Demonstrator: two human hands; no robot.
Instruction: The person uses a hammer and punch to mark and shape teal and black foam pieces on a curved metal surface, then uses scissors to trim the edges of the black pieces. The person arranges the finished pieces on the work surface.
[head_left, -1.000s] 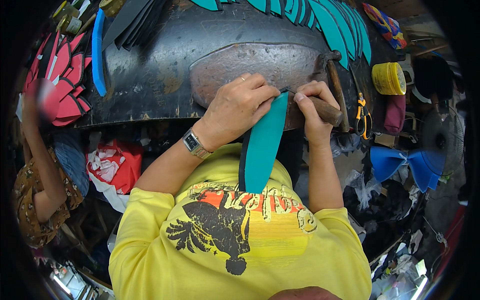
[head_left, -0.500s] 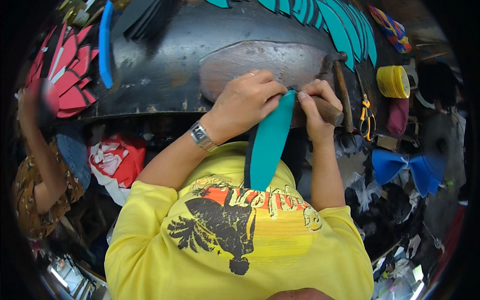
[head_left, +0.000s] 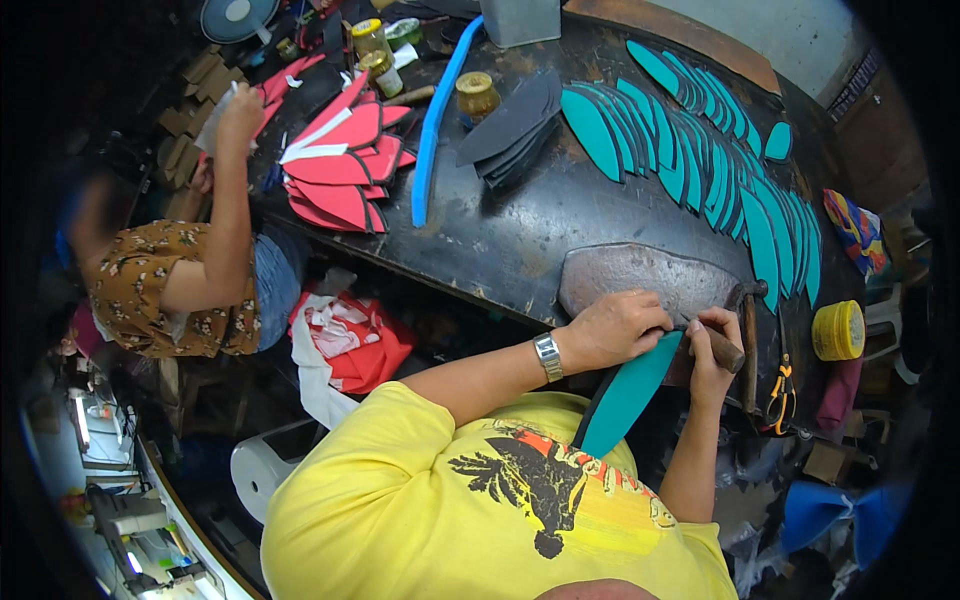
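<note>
Left hand (head_left: 615, 330) pinches the teal piece (head_left: 628, 400) at its upper tip, right hand (head_left: 712, 360) grips a wooden-handled tool (head_left: 727, 352) just beside it, the piece slanting down toward the yellow shirt (head_left: 400, 490)! Working that tip looks like the step; next calls for a steady pinch, the tool's business end hidden

The black desk (head_left: 480, 270) has a scuffed, semi-gloss top. The brown-grey oval slab (head_left: 640, 280) is pitted, with a dull sheen; its material cannot be determined. Immediately below the slab: pointed teal foam-like strip (head_left: 628, 402), smooth and matt; stubby brown tool handle (head_left: 727, 353), wood. Right of the slab: orange-and-black scissor handles (head_left: 784, 382), plastic; round yellow tub (head_left: 838, 331), plastic.
</note>
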